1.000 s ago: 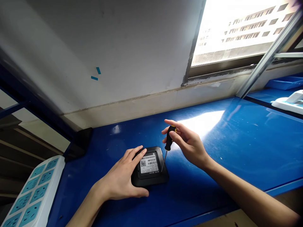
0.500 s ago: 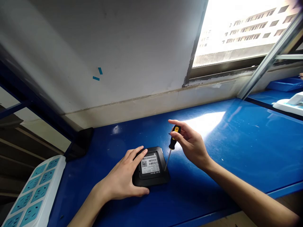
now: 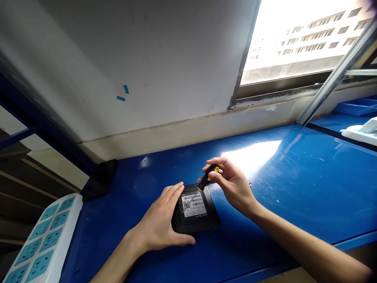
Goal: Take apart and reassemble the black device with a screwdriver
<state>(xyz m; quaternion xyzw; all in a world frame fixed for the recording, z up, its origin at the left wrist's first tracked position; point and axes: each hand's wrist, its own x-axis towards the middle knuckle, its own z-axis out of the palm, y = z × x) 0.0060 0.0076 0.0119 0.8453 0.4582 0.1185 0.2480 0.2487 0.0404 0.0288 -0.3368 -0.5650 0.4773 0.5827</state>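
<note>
A flat black square device point(image 3: 210, 223) lies on the blue table, a white label point(image 3: 196, 207) with a QR code and barcodes facing up. Along its left side, my left hand point(image 3: 160, 218) grips it, fingers at the far edge and thumb at the near edge. My right hand point(image 3: 231, 182) is closed around the handle of a black and yellow screwdriver point(image 3: 204, 182), held tilted above the device. The shaft slants down to the left across the label, its tip near the label's left edge; whether the tip touches is unclear.
On the left stands a white power strip point(image 3: 44, 239) with turquoise sockets, and behind it a black object point(image 3: 103, 179). The wall point(image 3: 176, 59) bounds the blue table point(image 3: 294, 184) at the back. A blue tray point(image 3: 357, 106) and a white item point(image 3: 361, 133) are at far right.
The screwdriver tip has moved left from the device's right edge to the label's left side, and the tool leans more. The device and my left hand have shifted slightly right.
</note>
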